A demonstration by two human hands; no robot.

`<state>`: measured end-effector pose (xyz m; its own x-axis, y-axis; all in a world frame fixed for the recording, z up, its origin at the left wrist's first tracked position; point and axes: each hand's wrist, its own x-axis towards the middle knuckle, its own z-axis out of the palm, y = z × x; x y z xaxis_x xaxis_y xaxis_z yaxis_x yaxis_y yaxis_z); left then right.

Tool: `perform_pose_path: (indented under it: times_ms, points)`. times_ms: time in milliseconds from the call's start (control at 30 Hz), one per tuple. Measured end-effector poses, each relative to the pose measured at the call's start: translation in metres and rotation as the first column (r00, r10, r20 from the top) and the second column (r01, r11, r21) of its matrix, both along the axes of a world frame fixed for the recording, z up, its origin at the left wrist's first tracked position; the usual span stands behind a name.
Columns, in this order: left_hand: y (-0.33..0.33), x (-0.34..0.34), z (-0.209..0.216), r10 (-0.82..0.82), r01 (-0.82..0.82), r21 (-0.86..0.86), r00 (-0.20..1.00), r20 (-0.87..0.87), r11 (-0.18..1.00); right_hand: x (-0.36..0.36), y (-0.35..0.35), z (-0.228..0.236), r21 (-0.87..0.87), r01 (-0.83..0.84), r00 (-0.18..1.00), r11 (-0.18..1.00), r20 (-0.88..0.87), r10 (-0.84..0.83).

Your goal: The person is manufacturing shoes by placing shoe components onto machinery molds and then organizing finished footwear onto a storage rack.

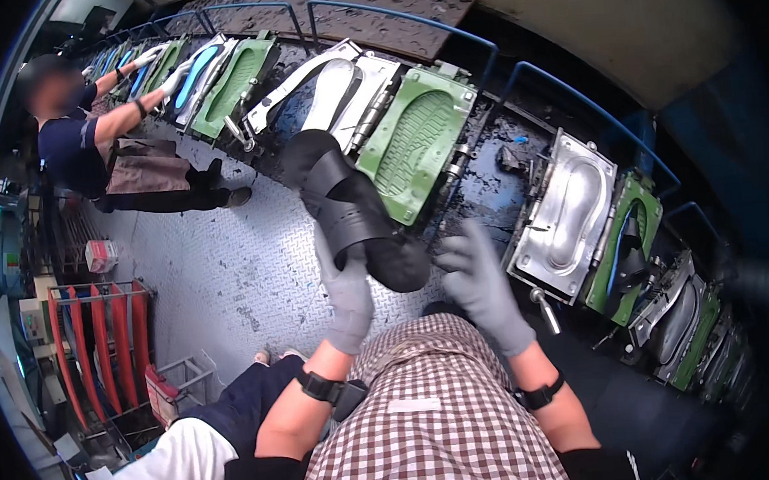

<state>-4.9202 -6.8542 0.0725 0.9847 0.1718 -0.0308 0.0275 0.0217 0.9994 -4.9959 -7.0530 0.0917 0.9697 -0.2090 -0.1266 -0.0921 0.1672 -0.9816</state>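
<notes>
A black sandal (345, 209) with wide straps is held up in front of me by my left hand (347, 298). That gloved hand is closed on its near side, and some of the fingers are hidden behind the straps. My right hand (482, 291), in a grey glove, is raised to the right of the sandal with its fingers apart and nothing in it. Beyond the sandal lies an opened mould: its green half (415, 140) shows a sole-shaped, patterned hollow, and its silver half (349, 95) carries a raised sole shape.
More opened moulds run along the line; a silver mould plate (565, 214) and a green one (624, 245) holding a dark sandal lie at right. Blue rails (404, 16) edge the far side. A co-worker (84, 145) reaches over moulds at left, near a red-slatted rack (102, 349).
</notes>
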Motion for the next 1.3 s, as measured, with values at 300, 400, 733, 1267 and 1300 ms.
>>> perform_pose_path:
  times_ms: [300, 400, 733, 1267, 1300]
  points:
    - [0.052, 0.140, 0.009, -0.379, 0.392, 0.123, 0.918, -0.116, 0.912, 0.157, 0.045, -0.067, 0.335, 0.188, 0.970, 0.923, -0.212, -0.121]
    - [0.121, 0.229, -0.056, -0.557, 0.012, 0.905, 0.792, 0.250, 0.424, 0.194, 0.053, -0.082, 0.131, 0.263, 0.960, 0.956, -0.130, -0.246]
    - [0.102, 0.473, -0.179, -0.664, 0.565, -0.351, 0.605, -0.439, 0.747, 0.290, 0.126, -0.020, 0.142, 0.368, 0.929, 0.919, -0.023, -0.369]
    - [0.159, 0.404, -0.100, -0.755, 0.239, -0.719, 0.124, -0.644, 0.653, 0.401, 0.225, -0.045, -0.842, -0.244, 0.880, 0.481, -0.400, -0.254]
    - [0.178, 0.392, -0.101, -0.794, 0.335, -0.735, 0.076, -0.603, 0.590, 0.392, 0.254, -0.042, -0.820, -0.355, 0.842, 0.450, -0.489, -0.228]
